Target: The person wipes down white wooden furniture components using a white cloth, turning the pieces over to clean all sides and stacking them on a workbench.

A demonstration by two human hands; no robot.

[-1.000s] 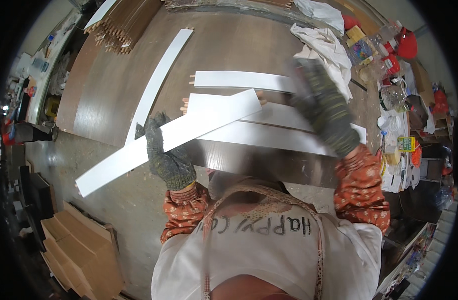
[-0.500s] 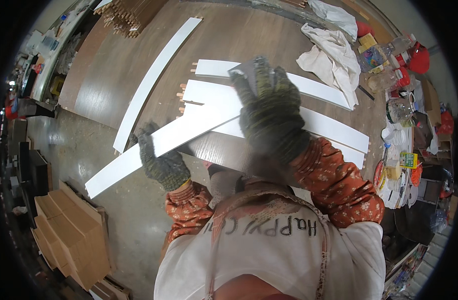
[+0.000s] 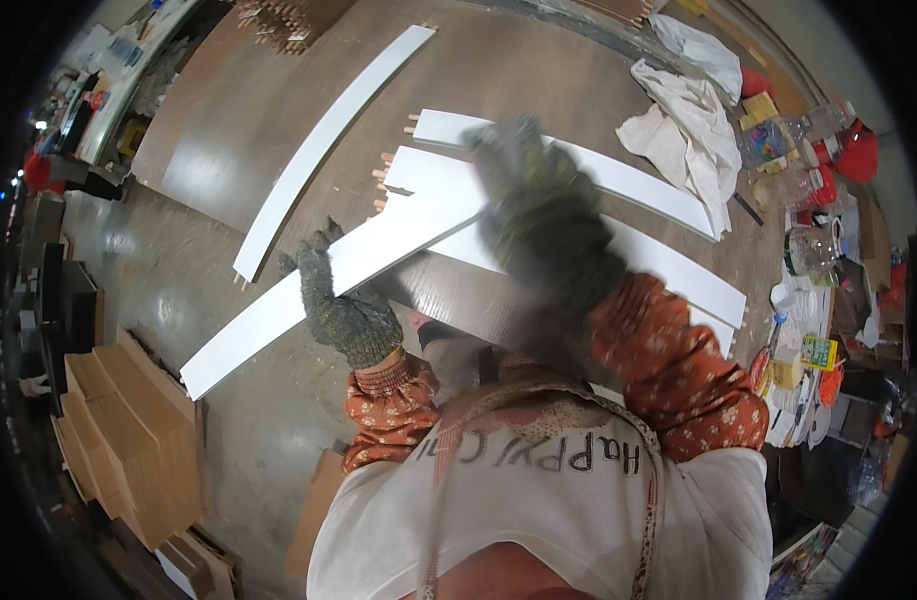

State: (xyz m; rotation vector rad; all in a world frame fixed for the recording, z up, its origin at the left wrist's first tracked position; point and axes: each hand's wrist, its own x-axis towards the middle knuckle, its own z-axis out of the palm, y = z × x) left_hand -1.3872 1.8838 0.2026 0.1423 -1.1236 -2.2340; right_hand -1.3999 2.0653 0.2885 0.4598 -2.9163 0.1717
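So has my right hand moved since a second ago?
Yes, your right hand has moved left, away from the crumpled white cloth on the brown table.

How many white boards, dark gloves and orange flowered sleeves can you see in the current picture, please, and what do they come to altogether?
White boards: 5
Dark gloves: 2
Orange flowered sleeves: 2
Total: 9

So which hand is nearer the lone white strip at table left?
Left. The left hand is just right of the strip, by its near end, holding the slanted board; the right hand is farther right, over other boards.
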